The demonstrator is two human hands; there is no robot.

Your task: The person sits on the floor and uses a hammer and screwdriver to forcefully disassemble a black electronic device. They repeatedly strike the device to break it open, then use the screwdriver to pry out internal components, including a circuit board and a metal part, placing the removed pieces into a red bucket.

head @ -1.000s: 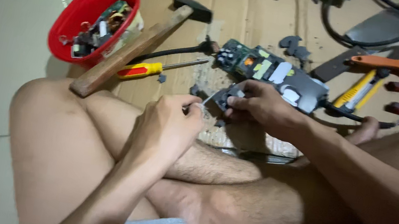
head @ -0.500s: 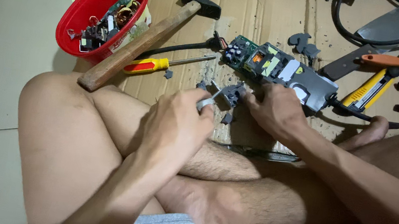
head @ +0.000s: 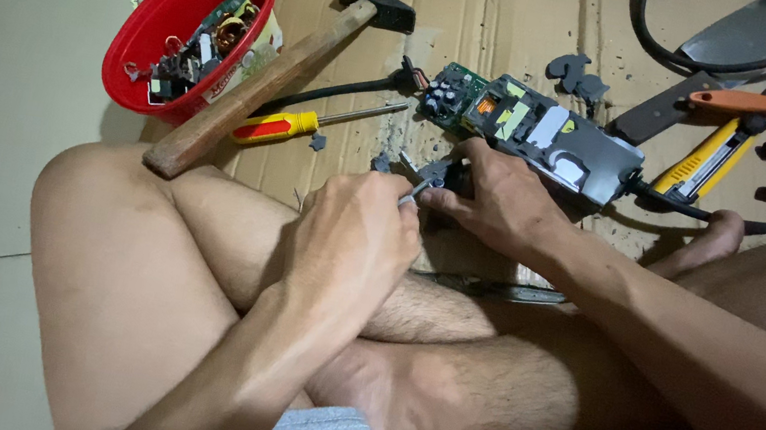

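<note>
Cardboard sheet [head: 536, 5] on floor; circuit board [head: 536, 137] upon it, long axis running upper left to lower right.
Left hand [head: 354, 241] closed on thin metal tool [head: 415, 193], tip aimed up-right at board's near edge; right hand [head: 497, 197] clamped on small grey part [head: 437, 172] there. Hammer [head: 272, 77], red bowl [head: 183, 29], yellow-handled screwdriver [head: 300, 125] to the left.
</note>
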